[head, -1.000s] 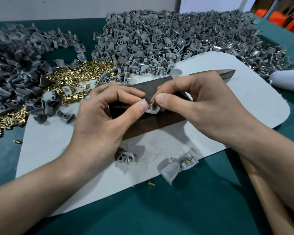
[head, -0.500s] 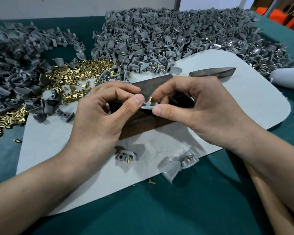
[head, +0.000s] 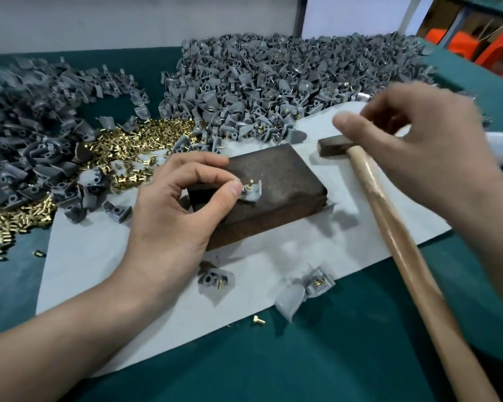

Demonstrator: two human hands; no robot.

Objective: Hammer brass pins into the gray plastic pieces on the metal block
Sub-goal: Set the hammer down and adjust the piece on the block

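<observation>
A dark metal block [head: 285, 175] lies on a white mat. A small gray plastic piece [head: 253, 192] sits on the block's top with a brass pin [head: 249, 183] standing upright in it. My left hand [head: 180, 207] pinches that piece at its left side with thumb and forefinger. My right hand [head: 424, 146] is blurred and hovers to the right of the block, fingers loosely curled, nothing seen in it. Under it lies a hammer [head: 330, 145] on the mat, its wooden handle [head: 404, 250] running toward the lower right.
A large heap of gray pieces [head: 273, 82] fills the back, another heap [head: 26, 126] the left. Loose brass pins [head: 128, 149] lie between them. Two pinned pieces [head: 215, 281] [head: 302, 291] rest near the white mat's [head: 99, 256] front edge; one stray pin [head: 259, 320] lies on green cloth.
My right hand has let go of the pin and piece and swung right, over the hammer. My left hand still holds the piece on the block, now with the pin standing in it.
</observation>
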